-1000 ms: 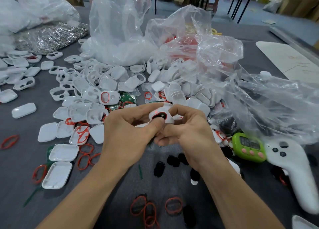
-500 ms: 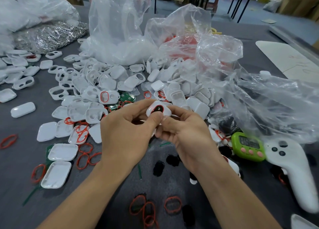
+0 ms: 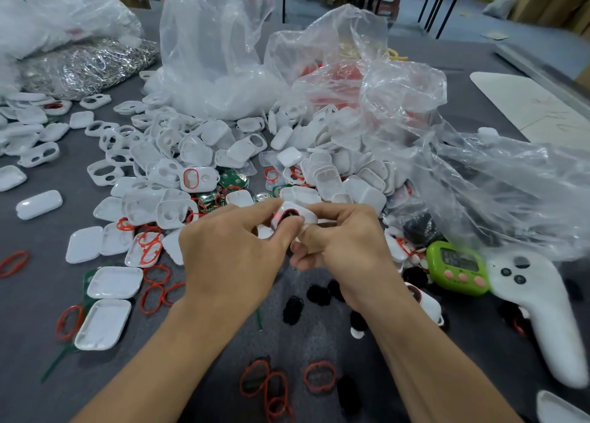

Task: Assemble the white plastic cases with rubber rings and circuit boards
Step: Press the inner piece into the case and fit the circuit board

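Observation:
Both my hands hold one small white plastic case [image 3: 289, 215] above the grey table. Its face shows a dark oval window with a red rim and a small red dot. My left hand [image 3: 230, 253] pinches its left side with thumb and fingers. My right hand [image 3: 341, 247] grips its right side, thumb pressed under it. A heap of white case halves [image 3: 204, 154] lies behind the hands. Red rubber rings [image 3: 156, 290] are scattered on the left and near the front [image 3: 319, 376]. Green circuit boards [image 3: 234, 180] peek out of the heap.
Crumpled clear plastic bags [image 3: 399, 109] stand behind and to the right. A green digital timer [image 3: 458, 268] and a white controller [image 3: 542, 314] lie at the right. Black oval pads [image 3: 292, 309] lie below my hands. A bag of metal rings [image 3: 86, 65] is at far left.
My hands first raised the case a little, then brought it back down. The case has turned slightly between my fingers, its dark window still facing up.

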Demonstrator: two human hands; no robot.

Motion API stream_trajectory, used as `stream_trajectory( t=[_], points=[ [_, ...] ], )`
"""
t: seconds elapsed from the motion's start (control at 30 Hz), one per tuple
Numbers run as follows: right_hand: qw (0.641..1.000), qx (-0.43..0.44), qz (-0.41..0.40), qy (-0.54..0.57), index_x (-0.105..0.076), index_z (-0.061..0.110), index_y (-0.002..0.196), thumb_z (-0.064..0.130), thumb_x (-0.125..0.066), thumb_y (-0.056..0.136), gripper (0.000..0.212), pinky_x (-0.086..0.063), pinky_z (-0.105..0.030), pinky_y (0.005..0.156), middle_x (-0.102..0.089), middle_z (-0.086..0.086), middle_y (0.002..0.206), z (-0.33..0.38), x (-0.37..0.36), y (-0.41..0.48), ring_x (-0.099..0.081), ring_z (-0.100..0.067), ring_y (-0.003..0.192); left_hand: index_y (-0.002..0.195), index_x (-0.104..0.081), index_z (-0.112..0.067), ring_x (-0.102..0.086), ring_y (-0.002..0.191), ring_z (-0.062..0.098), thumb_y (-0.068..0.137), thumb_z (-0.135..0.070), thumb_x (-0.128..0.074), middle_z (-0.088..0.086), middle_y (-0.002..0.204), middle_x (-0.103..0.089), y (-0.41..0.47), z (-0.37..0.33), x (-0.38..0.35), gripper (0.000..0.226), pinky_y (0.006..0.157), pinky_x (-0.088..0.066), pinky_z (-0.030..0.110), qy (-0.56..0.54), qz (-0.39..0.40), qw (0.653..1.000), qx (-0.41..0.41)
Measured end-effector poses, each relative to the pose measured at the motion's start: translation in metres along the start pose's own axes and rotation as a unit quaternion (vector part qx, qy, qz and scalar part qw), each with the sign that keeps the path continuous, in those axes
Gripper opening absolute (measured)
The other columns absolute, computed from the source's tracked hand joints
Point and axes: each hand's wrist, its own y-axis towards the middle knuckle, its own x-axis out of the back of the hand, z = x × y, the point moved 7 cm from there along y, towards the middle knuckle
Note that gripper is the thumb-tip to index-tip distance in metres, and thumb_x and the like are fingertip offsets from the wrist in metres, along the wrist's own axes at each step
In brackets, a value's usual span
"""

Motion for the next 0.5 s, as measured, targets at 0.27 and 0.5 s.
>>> stream_trajectory(
  t=[0.27, 0.5],
  points=[
    [0.991, -0.03, -0.001, 0.13, -0.074, 0.003, 0.09, -0.006, -0.063, 0.094, 0.015, -0.054, -0.021, 0.053, -0.067, -0.013, 0.066, 0.0022, -0.0016, -0.0009, -0.062, -0.017, 0.054, 0.087, -0.071, -0.053, -0.063, 0.063, -0.003, 0.075, -0.048, -0.077, -0.036, 0.07, -0.067, 0.0034, 0.0054, -0.0034, 0.014, 0.061, -0.041, 0.007, -0.103, 0.008, 0.993, 0.049],
    [0.993, -0.029, -0.034, 0.107, -0.078, 0.006, 0.081, -0.01, -0.066, 0.09, 0.022, -0.05, -0.019, 0.049, -0.063, -0.003, 0.052, -0.0008, 0.0052, -0.0033, -0.057, -0.014, 0.051, 0.096, -0.07, -0.061, -0.07, 0.077, -0.002, 0.075, -0.047, -0.077, -0.039, 0.077, -0.068, 0.0001, 0.004, -0.0064, 0.026, 0.071, -0.049, 0.011, -0.121, 0.034, 0.992, 0.014]
  ],
)
